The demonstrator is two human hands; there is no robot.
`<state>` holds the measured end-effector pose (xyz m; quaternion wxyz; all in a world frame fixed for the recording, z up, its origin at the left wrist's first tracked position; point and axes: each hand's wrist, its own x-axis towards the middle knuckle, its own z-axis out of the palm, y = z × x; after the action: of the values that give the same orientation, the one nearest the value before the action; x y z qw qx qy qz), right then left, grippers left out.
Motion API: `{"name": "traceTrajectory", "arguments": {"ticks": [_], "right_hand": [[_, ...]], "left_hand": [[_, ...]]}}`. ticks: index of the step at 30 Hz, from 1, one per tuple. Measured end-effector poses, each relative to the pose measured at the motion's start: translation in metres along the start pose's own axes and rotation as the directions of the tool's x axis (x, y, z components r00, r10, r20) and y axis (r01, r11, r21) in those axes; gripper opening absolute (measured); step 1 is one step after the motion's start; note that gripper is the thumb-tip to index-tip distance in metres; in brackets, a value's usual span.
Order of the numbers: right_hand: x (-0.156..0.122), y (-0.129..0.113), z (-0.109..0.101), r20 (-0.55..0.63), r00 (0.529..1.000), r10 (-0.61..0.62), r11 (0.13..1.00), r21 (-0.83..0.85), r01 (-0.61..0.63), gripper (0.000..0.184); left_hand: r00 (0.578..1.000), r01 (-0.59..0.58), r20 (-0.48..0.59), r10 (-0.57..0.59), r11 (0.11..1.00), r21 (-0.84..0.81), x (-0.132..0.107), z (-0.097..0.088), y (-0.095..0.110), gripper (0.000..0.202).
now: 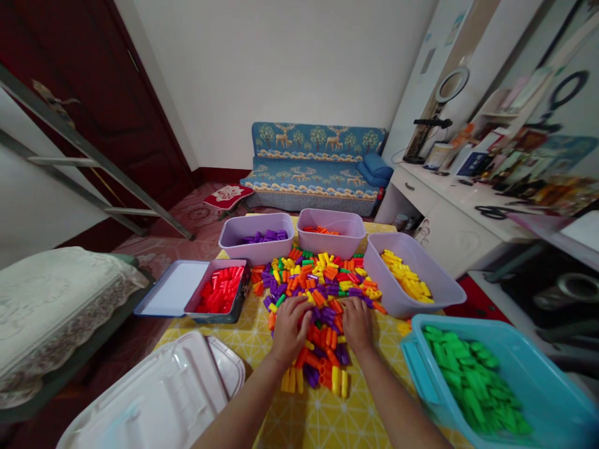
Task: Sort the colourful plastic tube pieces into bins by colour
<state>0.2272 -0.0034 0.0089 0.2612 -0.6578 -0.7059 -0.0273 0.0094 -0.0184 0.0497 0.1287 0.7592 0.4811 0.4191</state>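
Plastic pieces [319, 297], glossy and tubular, lie heaped on yellow geometric-patterned cloth [318, 421].

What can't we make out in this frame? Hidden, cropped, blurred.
All head view:
Left hand: its back hides any grip.
Right hand: same.
Pile: top pieces hide those beneath.
Orange pieces: lower ones behind middle lilac bin's wall.
Teal bin: cropped by bottom edge.
Desk clutter: too blurred to name.
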Motion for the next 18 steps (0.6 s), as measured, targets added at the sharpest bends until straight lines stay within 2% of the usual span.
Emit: {"name": "traceTrajectory", "arguments": {"ticks": [3, 6, 8, 12, 15, 18], "right_hand": [[0.000, -0.001, 0.000, -0.004, 1.000, 0.009, 1.000, -0.007, -0.009, 0.026], [0.000, -0.001, -0.002, -0.002, 1.000, 0.004, 1.000, -0.005, -0.004, 0.026], [0.000, -0.001, -0.002, 0.001, 1.000, -0.002, 1.000, -0.006, 0.002, 0.026], [0.000, 0.001, -0.001, -0.002, 1.000, -0.006, 1.000, -0.013, 0.006, 0.027], [0.000, 0.001, -0.001, -0.002, 1.000, -0.014, 1.000, -0.018, 0.014, 0.027], [0.000, 0.001, -0.001, 0.000, 1.000, -0.015, 1.000, -0.026, 0.015, 0.027]], "left_hand": [[0.984, -0.049, 0.173, 0.032, 0.995, 0.092, 0.000, 0.002, 0.008, 0.044], [0.962, -0.020, 0.272, -0.038, 0.978, 0.207, 0.006, 0.004, 0.011, 0.064], [0.946, -0.004, 0.313, -0.083, 0.964, 0.266, 0.013, 0.005, 0.012, 0.064], [0.928, -0.009, 0.358, -0.103, 0.955, 0.297, 0.031, 0.004, 0.010, 0.050], [0.938, 0.049, 0.326, -0.122, 0.973, 0.224, 0.039, -0.001, 0.008, 0.038], [0.974, 0.182, 0.137, -0.183, 0.983, 0.021, 0.044, -0.007, 0.007, 0.022]]}}
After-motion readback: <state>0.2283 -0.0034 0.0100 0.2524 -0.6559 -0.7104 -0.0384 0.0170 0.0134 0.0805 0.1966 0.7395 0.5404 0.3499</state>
